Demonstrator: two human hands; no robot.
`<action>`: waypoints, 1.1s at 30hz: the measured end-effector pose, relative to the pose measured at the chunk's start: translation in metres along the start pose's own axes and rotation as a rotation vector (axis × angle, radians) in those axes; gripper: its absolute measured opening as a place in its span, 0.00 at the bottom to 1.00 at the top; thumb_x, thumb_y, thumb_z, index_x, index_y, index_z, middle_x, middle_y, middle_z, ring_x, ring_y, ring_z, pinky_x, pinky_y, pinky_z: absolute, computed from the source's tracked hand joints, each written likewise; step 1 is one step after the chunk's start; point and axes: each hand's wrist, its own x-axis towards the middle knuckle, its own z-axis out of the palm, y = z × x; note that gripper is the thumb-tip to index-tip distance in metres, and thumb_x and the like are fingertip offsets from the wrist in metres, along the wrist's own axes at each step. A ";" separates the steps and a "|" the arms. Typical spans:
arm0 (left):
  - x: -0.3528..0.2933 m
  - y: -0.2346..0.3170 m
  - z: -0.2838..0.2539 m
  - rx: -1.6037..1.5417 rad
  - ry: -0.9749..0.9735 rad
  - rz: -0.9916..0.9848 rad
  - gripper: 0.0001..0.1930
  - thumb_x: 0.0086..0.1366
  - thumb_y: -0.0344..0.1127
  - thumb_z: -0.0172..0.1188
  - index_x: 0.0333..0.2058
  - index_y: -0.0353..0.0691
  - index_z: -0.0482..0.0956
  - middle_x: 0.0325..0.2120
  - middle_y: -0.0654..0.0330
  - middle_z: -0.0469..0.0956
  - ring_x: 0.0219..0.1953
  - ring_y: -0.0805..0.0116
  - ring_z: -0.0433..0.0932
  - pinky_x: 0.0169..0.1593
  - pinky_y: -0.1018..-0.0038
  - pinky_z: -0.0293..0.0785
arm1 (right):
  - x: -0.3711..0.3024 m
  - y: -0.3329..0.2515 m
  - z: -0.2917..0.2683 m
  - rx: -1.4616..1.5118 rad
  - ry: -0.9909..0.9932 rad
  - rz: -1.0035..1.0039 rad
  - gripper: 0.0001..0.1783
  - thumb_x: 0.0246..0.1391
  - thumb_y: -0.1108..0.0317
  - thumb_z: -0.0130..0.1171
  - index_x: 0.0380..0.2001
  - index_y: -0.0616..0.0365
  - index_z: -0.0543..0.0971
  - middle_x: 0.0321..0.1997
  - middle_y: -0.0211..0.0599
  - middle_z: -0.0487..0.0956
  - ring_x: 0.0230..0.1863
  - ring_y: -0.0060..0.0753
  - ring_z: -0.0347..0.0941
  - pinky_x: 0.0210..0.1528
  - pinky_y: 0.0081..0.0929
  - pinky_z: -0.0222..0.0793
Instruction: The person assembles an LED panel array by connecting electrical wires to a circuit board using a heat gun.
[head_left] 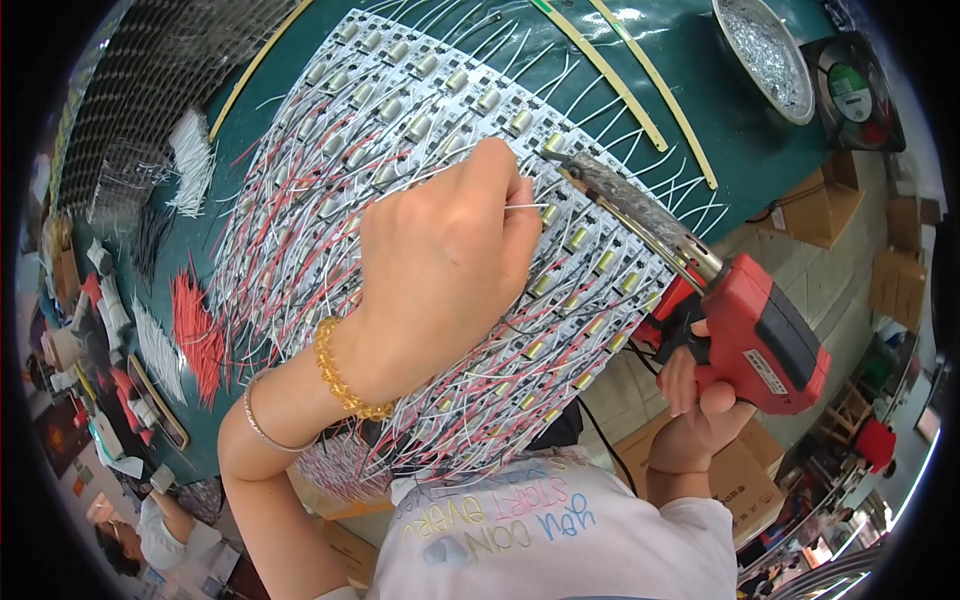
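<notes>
A large white panel of circuit boards [440,75] lies in front of me, dense with small cylindrical components and red, white and black wires. Over its middle is my left hand [440,250], fingers closed in a pinch on a thin white wire [522,206]. My right hand [705,395] grips a red soldering gun [770,340] by its handle, beyond the panel's right edge. The gun's metal barrel reaches left over the boards, its tip just beyond my left fingertips. Whether the tip touches a board I cannot tell. My left hand and forearm hide part of the panel.
Bundles of red wires [195,330], white wires [192,160] and black wires [150,240] lie left on the green table [690,60]. Narrow yellow strips [625,95] lie beyond the panel. At far right stand a metal bowl [728,45] and a black spool [855,95].
</notes>
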 end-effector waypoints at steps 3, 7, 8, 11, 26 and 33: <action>0.000 0.000 0.000 0.003 0.005 0.018 0.08 0.56 0.28 0.57 0.22 0.36 0.68 0.12 0.58 0.72 0.13 0.68 0.71 0.18 0.76 0.63 | 0.002 -0.002 -0.001 -0.083 -0.078 -0.062 0.41 0.45 0.42 0.57 0.44 0.73 0.61 0.08 0.25 0.62 0.08 0.19 0.58 0.13 0.18 0.55; 0.000 0.001 -0.002 -0.001 -0.010 0.007 0.08 0.56 0.28 0.57 0.21 0.36 0.67 0.12 0.58 0.72 0.13 0.67 0.71 0.18 0.75 0.63 | 0.001 -0.004 0.003 -0.076 -0.055 -0.072 0.40 0.45 0.42 0.57 0.44 0.73 0.61 0.08 0.25 0.62 0.08 0.19 0.58 0.13 0.18 0.55; -0.001 0.000 -0.004 -0.009 -0.014 0.008 0.06 0.56 0.27 0.57 0.23 0.35 0.69 0.13 0.58 0.72 0.13 0.69 0.71 0.18 0.76 0.63 | 0.001 -0.003 0.003 -0.074 -0.035 -0.080 0.41 0.45 0.42 0.57 0.43 0.73 0.61 0.08 0.25 0.62 0.08 0.19 0.58 0.13 0.18 0.55; 0.000 0.001 -0.020 -0.100 -0.091 -0.044 0.03 0.55 0.25 0.56 0.29 0.34 0.73 0.14 0.60 0.72 0.15 0.74 0.70 0.19 0.78 0.62 | 0.000 -0.006 0.002 -0.074 -0.022 -0.095 0.41 0.45 0.41 0.56 0.43 0.73 0.61 0.08 0.25 0.62 0.07 0.19 0.58 0.13 0.18 0.55; -0.001 0.017 -0.008 -0.035 -0.046 0.012 0.07 0.56 0.28 0.57 0.23 0.32 0.71 0.16 0.57 0.73 0.18 0.74 0.72 0.23 0.79 0.66 | -0.011 -0.011 -0.018 -0.053 -0.044 -0.137 0.41 0.47 0.40 0.54 0.45 0.71 0.59 0.07 0.23 0.62 0.06 0.18 0.59 0.11 0.16 0.56; 0.001 0.009 0.006 -0.112 -0.082 -0.052 0.07 0.55 0.32 0.56 0.22 0.37 0.70 0.13 0.55 0.72 0.15 0.56 0.71 0.19 0.65 0.63 | -0.009 -0.011 -0.020 -0.134 -0.118 -0.100 0.42 0.48 0.39 0.52 0.44 0.73 0.60 0.07 0.23 0.62 0.07 0.17 0.58 0.12 0.15 0.56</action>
